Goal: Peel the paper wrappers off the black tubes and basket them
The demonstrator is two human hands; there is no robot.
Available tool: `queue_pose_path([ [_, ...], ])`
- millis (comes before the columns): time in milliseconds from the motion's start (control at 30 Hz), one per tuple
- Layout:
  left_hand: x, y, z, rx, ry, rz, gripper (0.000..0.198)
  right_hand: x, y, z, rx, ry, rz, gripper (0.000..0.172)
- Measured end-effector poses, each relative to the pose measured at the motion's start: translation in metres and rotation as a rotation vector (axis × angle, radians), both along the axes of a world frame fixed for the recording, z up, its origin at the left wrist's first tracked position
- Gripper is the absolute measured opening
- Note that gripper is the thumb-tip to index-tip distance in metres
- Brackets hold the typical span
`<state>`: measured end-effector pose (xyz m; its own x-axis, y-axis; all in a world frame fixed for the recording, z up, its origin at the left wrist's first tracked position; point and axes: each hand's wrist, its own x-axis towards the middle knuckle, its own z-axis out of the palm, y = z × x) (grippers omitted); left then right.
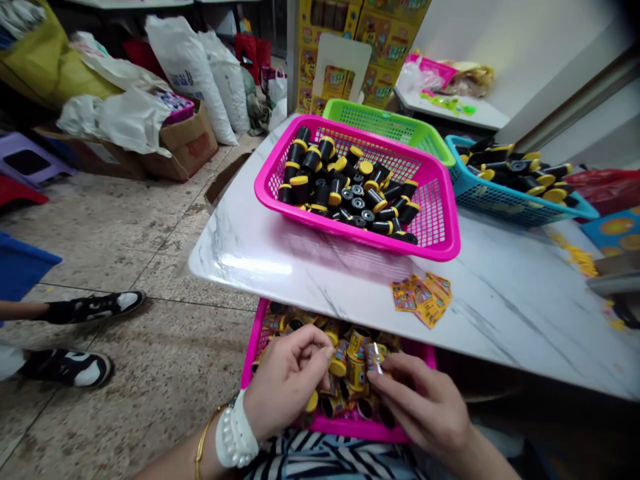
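Note:
My left hand [286,381] is curled over the pink basket on my lap [260,333], its fingers pinched round a small yellow-and-black cylinder [339,363]. My right hand [420,400] reaches in from the right, fingertips pinching a small orange sticker [376,357] close to that cylinder. The lap basket holds several cylinders wrapped in orange labels. On the white marble table [500,300] lies a small pile of orange stickers [423,298]. Behind it a pink basket [440,227] holds several black cylinders with yellow caps.
A blue basket [500,200] of the same black cylinders stands at the right, a green basket [395,123] behind the pink one. Another person's feet in black-and-white shoes [95,307] are on the floor at left. Bags and cardboard boxes [185,143] crowd the back.

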<state>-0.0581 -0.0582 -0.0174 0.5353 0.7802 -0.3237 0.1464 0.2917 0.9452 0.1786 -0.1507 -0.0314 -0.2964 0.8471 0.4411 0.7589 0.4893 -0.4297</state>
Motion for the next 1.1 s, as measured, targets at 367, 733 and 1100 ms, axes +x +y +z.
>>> queue_pose_path([
  [367,0.034,0.107,0.060,1.155,0.108,0.351,0.017,0.049,0.104,0.077,0.397,-0.290,-0.198,0.020],
  [733,0.051,0.152,0.043,1.523,0.378,0.305,0.024,0.080,0.242,0.130,-0.586,-0.850,-0.071,0.024],
  [1100,0.142,0.083,0.014,1.137,0.542,-0.308,0.020,0.073,0.220,0.117,-0.411,-0.748,-0.267,0.021],
])
